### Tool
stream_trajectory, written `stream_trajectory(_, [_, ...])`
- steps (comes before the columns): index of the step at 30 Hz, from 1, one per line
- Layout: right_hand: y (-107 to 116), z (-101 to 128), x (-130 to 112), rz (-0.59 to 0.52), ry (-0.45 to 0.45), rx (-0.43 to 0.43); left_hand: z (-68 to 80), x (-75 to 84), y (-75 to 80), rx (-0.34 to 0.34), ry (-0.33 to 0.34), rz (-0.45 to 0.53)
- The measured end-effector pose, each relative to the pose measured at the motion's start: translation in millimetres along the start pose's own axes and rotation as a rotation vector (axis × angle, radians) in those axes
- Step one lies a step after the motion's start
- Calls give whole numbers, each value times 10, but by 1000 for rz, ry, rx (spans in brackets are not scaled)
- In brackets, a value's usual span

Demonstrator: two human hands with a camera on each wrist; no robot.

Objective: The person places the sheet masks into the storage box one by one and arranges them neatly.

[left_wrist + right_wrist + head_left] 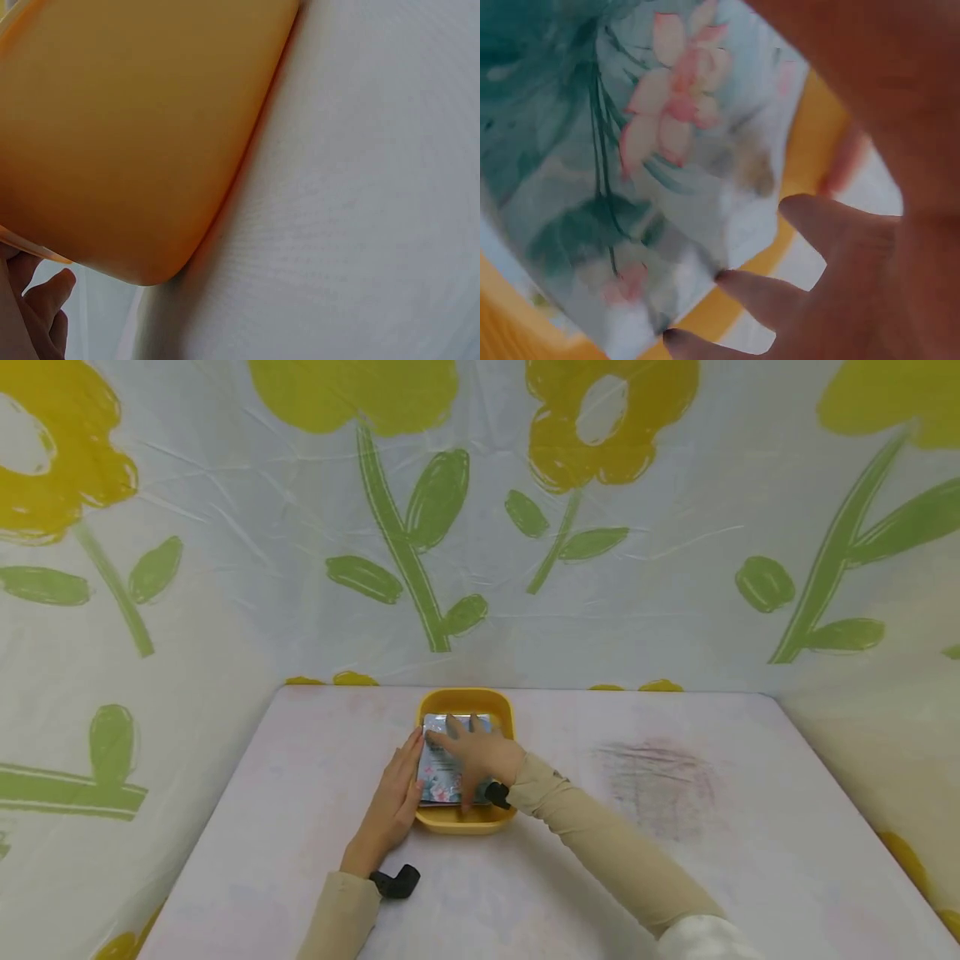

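We're at a pale table w/ a faint pinkish, worn surface and a grey-purple smudge right of centre. Behind and on both sides hangs a crinkled plastic sheet, white w/ big painted yellow flowers and green stems.

At the table's far middle sits 1 tray: yellow-orange, smooth plastic, squarish w/ rounded corners and a raised rim. Inside lies a packet, flat and rectangular, glossy wrap printed w/ pink lotus blooms and teal-green leaves on a pale ground; its far end looks silvery. In the right wrist view the print is soft and blurred, yellow rim showing beneath it.

Our right hand lies on top of the packet, fingers spread and fairly straight, pressing flat, not gripping; it hides much of the packet's middle. Our left hand rests along the tray's left side, fingers extended, tips near the packet's edge. In the left wrist view the tray's smooth outer wall fills the frame; a few loosely bent fingers show below it, no clasp visible.

Both forearms wear beige sleeves, a black strap-mounted unit at each wrist.
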State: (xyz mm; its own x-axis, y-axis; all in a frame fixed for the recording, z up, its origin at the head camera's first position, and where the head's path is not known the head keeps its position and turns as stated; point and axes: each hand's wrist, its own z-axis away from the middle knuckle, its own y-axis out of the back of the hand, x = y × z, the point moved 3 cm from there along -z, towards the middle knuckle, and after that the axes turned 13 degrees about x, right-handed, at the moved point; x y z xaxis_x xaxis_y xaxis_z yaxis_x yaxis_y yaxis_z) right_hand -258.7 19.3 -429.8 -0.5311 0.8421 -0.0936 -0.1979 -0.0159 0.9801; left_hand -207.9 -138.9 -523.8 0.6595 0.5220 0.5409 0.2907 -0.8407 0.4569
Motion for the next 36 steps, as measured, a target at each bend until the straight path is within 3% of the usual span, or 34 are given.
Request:
stream_trajectory(11, [-150,-94,88,-74,15,-39,-10,13,5,-18,9,-6])
stream_trajectory(16, [-190,-119,111,-54,29,-62,-18,18,13,-27,23,-15])
stream_trajectory(23, [-291,-177,158,-84,-26,-77,-3,10,13,-32,32,-21])
stream_trajectory(36, [-293,-288,256,-103,-24,-122,-4,8,11,-39,54,-17])
